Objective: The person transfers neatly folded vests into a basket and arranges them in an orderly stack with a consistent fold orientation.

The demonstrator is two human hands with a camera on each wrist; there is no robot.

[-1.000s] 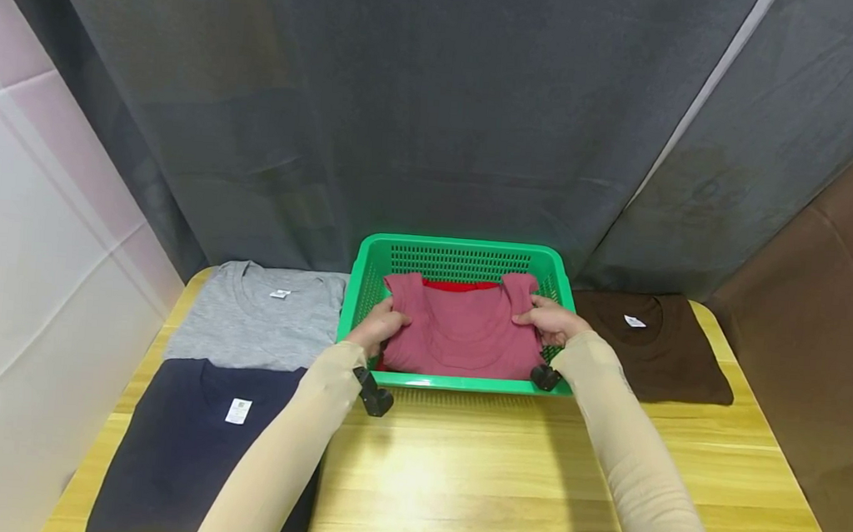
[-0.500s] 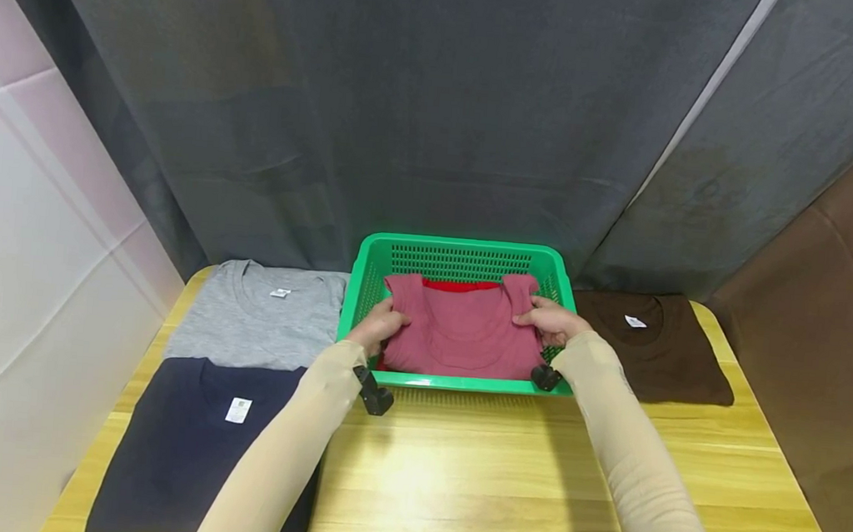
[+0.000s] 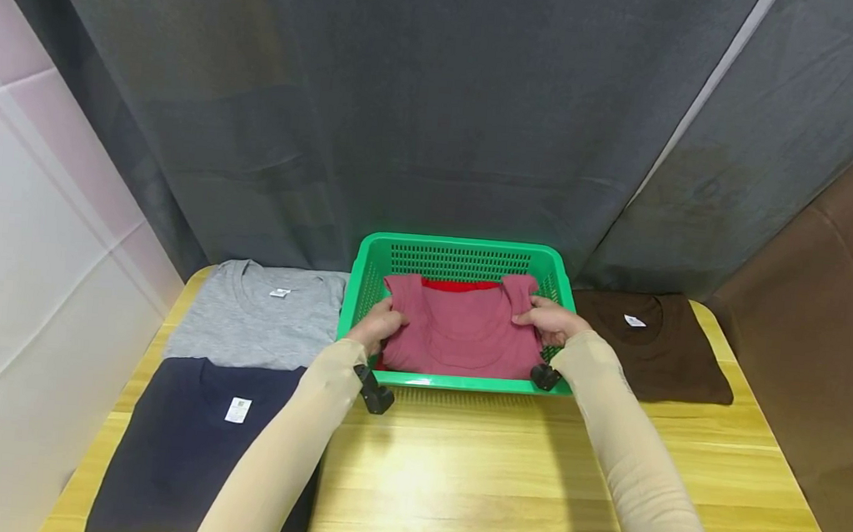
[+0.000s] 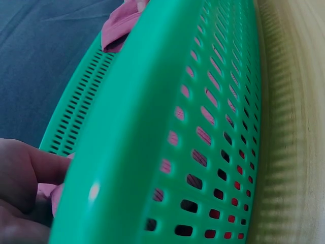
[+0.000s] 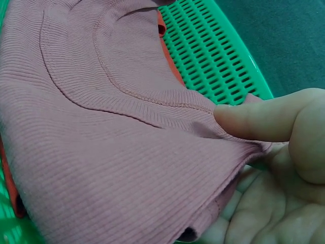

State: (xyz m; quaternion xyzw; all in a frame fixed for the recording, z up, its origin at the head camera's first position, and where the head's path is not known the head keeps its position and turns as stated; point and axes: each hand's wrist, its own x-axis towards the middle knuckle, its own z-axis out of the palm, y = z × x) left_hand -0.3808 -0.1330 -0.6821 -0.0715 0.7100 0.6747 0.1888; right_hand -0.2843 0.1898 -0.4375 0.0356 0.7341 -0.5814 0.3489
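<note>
The pink ribbed top [image 3: 466,336] lies folded within the green basket [image 3: 462,382] at the centre of the frame, over a red garment [image 3: 458,286] that shows behind its neck opening; the basket stands on the worktop [image 3: 456,469]. The left hand [image 3: 379,327] pinches the top's edge at picture left; the right hand [image 3: 552,322] pinches the opposite edge, its thumb [image 5: 254,119] above the cloth and its fingers beneath; the basket wall hides much of the left hand's grip in the left wrist view.

The step in hand looks like handling the folded top level by its two sides; to do it well, I would keep both hands at one height and move them together, with just enough outward tension to keep the folds stacked; the fingers should stay under all the layers, since pinching only the upper one could slide the fold apart; the knuckles need room beside the basket walls, and the red garment is best left undragged.

The straps [image 3: 405,291] and neck opening point to the top of the frame; the body's lower edge sits along the near rim; folded so, its long axis appears to run left to right, in line with the basket's.
</note>
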